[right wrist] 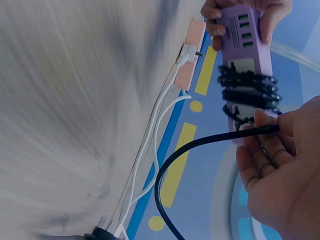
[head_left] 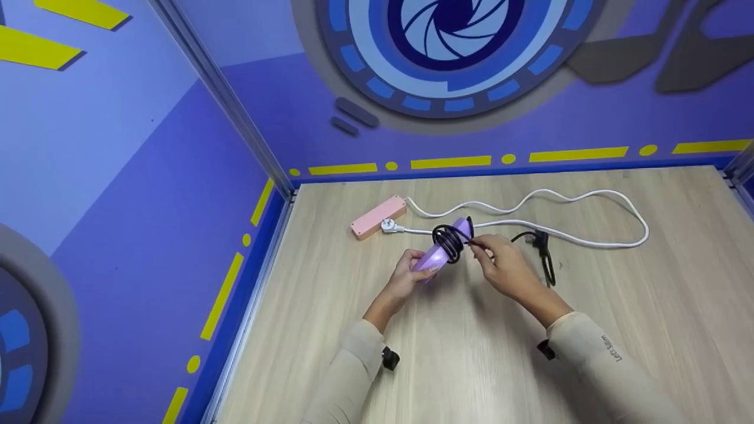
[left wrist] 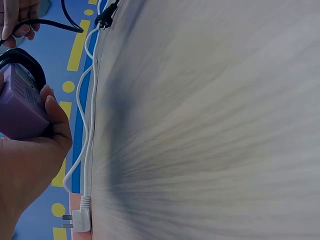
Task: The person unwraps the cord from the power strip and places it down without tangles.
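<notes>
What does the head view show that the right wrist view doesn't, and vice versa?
Only the head view shows both sleeves. Only the right wrist view shows green slots on the purple strip. Both show the left hand gripping that strip, black cord wound round it, the right hand pinching the cord, the pink strip and white plug.

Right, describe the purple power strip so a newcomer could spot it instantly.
Start at the wooden table; over it, the left grip holds a purple power strip. Black cord is wound round its body, whereas the neighbouring pink strip lies on the table with its white cord unwound.
</notes>
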The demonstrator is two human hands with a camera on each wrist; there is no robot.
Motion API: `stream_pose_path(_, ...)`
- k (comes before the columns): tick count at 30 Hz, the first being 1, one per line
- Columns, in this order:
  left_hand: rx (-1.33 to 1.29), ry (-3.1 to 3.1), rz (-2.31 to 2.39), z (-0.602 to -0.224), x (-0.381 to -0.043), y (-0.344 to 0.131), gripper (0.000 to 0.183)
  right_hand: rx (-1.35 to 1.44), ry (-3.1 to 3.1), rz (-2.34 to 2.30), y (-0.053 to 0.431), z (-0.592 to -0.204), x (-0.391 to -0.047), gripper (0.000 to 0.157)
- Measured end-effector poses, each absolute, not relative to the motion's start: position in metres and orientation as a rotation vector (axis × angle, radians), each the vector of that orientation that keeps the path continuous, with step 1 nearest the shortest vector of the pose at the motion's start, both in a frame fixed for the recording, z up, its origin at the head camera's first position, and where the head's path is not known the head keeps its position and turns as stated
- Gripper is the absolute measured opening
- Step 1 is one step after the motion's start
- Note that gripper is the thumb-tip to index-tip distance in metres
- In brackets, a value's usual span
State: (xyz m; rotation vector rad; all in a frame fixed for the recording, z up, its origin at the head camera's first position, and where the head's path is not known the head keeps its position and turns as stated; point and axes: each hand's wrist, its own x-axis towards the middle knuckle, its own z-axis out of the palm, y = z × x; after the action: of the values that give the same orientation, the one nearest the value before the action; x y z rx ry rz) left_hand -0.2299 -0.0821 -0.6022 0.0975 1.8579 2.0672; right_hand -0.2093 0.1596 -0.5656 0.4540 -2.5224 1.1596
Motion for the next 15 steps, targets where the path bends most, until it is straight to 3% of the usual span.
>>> stream_pose_path(15,0.184,1.931,1.950,-0.605,-0.227,-0.089,0.041,0.236,-2.561,1.094,0.188,-0.562,-0.228,0.015)
